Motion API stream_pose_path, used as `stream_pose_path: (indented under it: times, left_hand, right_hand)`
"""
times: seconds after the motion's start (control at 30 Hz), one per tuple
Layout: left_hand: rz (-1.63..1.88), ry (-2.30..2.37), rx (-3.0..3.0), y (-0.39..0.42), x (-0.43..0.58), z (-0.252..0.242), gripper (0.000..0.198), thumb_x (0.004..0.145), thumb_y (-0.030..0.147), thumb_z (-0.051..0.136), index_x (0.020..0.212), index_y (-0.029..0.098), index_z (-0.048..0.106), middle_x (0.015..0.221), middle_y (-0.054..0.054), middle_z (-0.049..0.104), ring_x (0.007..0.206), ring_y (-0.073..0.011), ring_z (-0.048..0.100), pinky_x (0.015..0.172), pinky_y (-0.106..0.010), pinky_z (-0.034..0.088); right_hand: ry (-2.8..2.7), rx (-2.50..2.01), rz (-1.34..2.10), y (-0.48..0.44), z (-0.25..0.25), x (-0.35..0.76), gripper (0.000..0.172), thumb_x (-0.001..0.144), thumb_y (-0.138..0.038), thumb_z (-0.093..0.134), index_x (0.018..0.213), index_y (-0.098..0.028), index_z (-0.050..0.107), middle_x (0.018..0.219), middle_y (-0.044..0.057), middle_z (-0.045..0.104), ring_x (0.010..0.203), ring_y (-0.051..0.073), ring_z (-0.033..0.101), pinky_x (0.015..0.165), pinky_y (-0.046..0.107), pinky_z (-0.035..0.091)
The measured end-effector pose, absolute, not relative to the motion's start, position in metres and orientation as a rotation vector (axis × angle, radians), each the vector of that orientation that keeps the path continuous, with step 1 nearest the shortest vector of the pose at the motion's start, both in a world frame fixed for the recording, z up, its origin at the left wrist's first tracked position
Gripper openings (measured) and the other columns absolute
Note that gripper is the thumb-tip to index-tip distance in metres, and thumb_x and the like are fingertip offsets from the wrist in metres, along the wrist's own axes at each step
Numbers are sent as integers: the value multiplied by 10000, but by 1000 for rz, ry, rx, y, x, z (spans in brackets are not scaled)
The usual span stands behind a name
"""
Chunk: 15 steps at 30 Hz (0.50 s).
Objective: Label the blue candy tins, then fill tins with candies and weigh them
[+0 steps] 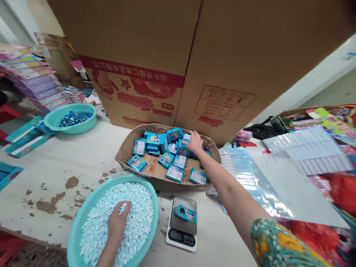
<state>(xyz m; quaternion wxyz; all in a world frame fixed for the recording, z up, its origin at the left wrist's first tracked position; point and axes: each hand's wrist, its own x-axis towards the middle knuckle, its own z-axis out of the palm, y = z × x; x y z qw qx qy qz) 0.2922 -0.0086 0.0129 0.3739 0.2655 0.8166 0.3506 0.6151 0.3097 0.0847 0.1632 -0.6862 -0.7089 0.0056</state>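
At the far left edge of the desk (pixel 83 155), a small teal bowl (pixel 50 120) filled with blue beads (pixel 73 118) is seen. At the near edge, a large teal basin (pixel 96 190) is heaped with pale tablets (pixel 136 215). The left grip (pixel 118 220) is laid palm down on these tablets, its fingertips sunk among them; whether any are clenched cannot be told.

Just right of the basin, a small scale (pixel 182 237) is placed, and one blue box (pixel 185 214) is lying on its pan. Behind the basin and scale, toward the middle of the desk, a low cardboard tray (pixel 125 148) is set, and many small blue boxes (pixel 167 159) are scattered in it. The right grip (pixel 193 142) is stretched over the tray's far right corner, with its fingers bent onto the boxes there and touching them; whether one is grasped cannot be told.

Tall brown cartons (pixel 222 55) are stacked directly behind the tray. Shiny holographic sheets (pixel 250 174) are spread along the right side of the desk.
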Motion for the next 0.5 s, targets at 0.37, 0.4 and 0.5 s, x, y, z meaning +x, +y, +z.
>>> stream_pose_path:
  times: [0.37, 0.4, 0.5]
  left_hand:
    - [1377, 1155, -209, -19, 281, 42, 205, 657, 221, 599, 857, 190, 566, 599, -4, 533, 457, -126, 484, 344, -185, 288]
    - [1393, 1119, -195, -20, 278, 45, 207, 675, 238, 586, 876, 192, 567, 644, -18, 565, 485, -133, 510, 351, -191, 314]
    - [1402, 1147, -163, -19, 273, 52, 248, 751, 332, 520, 957, 206, 577, 848, -62, 637, 626, -175, 598, 418, -244, 434]
  right_hand:
    - [-2165, -1827, 397, 266, 95, 635, 467, 682, -160, 657, 1138, -151, 559, 1134, 120, 574, 1069, 289, 514, 933, 395, 398]
    - [-2153, -1786, 458, 255, 101, 637, 423, 716, -196, 643, 1131, -161, 565, 1099, 96, 603, 1027, 269, 549, 914, 381, 423]
    - [-1917, -1448, 968, 209, 121, 632, 418, 789, -328, 617, 1174, -186, 535, 1095, 55, 636, 990, 238, 596, 879, 380, 473]
